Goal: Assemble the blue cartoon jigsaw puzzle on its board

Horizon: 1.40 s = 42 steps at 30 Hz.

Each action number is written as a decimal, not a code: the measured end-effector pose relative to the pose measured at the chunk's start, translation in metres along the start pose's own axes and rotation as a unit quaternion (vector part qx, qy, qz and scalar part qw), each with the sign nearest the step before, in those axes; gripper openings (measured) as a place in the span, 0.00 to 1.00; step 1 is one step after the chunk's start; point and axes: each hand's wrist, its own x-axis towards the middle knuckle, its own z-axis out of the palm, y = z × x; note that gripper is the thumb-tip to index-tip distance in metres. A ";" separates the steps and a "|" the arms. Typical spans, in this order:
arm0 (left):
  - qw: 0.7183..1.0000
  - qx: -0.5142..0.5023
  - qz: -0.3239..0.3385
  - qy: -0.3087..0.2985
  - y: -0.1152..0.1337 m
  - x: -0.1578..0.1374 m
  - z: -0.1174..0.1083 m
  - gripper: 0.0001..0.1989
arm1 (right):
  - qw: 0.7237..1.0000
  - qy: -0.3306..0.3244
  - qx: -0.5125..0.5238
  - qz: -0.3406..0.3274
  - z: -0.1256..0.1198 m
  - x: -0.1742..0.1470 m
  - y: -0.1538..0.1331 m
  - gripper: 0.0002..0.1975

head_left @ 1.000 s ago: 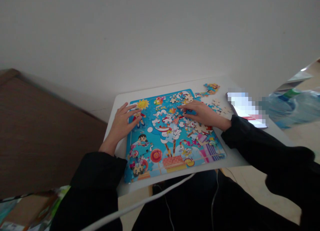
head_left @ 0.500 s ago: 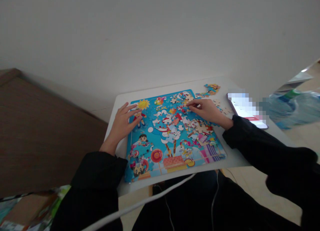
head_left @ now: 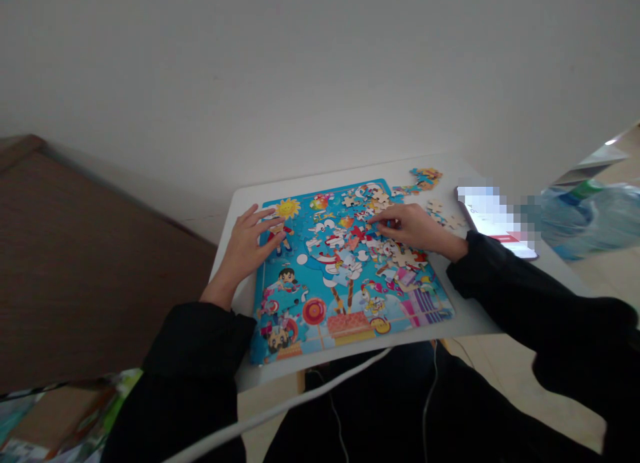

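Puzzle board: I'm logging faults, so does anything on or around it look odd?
A few pale pieces lie apparently face down on the puzzle board, odd among coloured ones; loose pieces also lie on the table beyond its right side. No damage is discernible.

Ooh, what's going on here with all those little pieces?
Someone is busy with a colourful jigsaw puzzle on a small white table. Their left hand is open, fingers spread over the puzzle near the smiling sun. The fingers of their right hand are bent over the pieces; I can't tell whether they hold one. Some loose pieces lie on the picture, and a pile of pieces sits beyond it. A phone lies to the right.
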 end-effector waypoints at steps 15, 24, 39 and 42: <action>1.000 0.003 -0.002 0.000 -0.004 -0.002 0.005 0.22 | 0.982 -0.041 -0.122 -0.138 -0.004 0.002 0.011 0.20; 0.998 -0.030 -0.054 0.018 -0.003 -0.004 0.015 0.21 | 0.957 -0.228 -0.126 -0.129 -0.043 0.035 -0.008 0.13; 0.984 -0.043 -0.168 -0.037 -0.002 -0.006 0.019 0.18 | 0.953 -0.250 0.168 0.043 0.057 0.133 -0.083 0.13; 0.982 -0.042 -0.176 -0.052 0.001 -0.007 0.017 0.19 | 0.961 -0.234 0.141 0.047 0.065 0.142 -0.090 0.14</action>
